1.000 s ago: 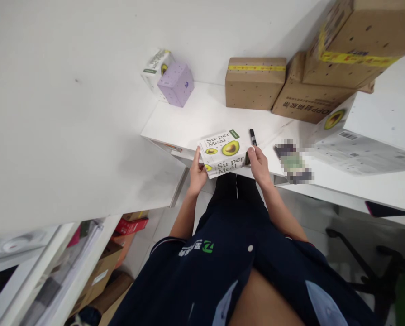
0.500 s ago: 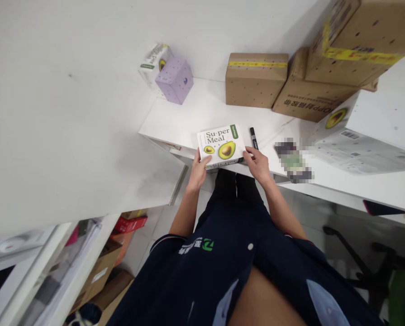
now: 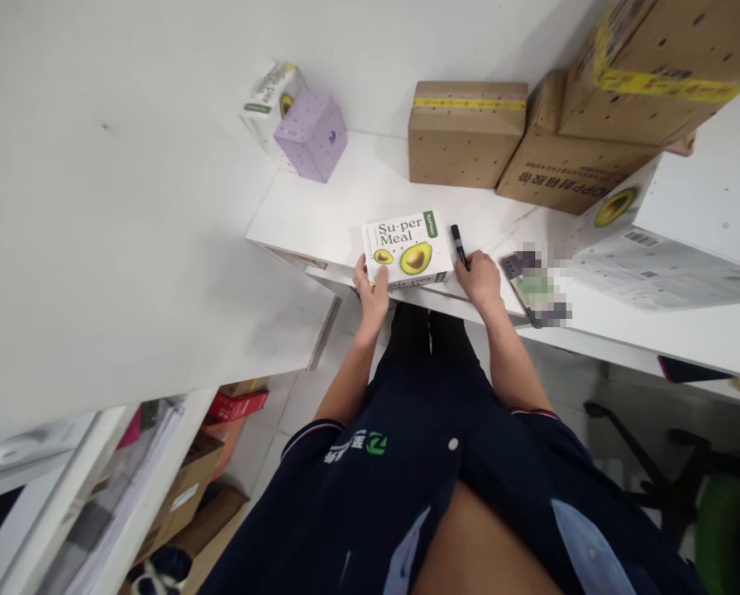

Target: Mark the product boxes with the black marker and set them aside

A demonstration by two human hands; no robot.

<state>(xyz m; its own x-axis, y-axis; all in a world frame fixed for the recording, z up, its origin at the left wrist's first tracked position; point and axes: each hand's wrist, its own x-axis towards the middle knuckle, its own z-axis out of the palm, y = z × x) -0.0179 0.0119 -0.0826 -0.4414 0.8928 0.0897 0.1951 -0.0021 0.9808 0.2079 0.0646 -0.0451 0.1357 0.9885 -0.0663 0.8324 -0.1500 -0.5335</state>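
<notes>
A white box (image 3: 406,245) printed "Su-per Meal" with avocado pictures rests at the front of the white desk, its front side turned toward me. My left hand (image 3: 373,293) grips the box's near left corner, thumb on the top face and fingers around the left side. To the right of the box lies a black marker (image 3: 457,240), its far end pointing away from me. My right hand (image 3: 482,280) is closed on the near end of this marker, which the fingers partly cover. A smartphone (image 3: 518,277), partly blurred out, lies right of that hand.
At the back left stand a purple box (image 3: 312,136) and another avocado-printed box (image 3: 270,91). Cardboard cartons (image 3: 469,140) line the back, stacked higher at the right. A large white carton (image 3: 704,223) occupies the right side. The desk's front edge (image 3: 450,310) is close to my legs.
My right hand has left the box's right edge and moved right onto the marker. The left hand still holds the box, its thumb now further onto the top face. The view has shifted slightly.
</notes>
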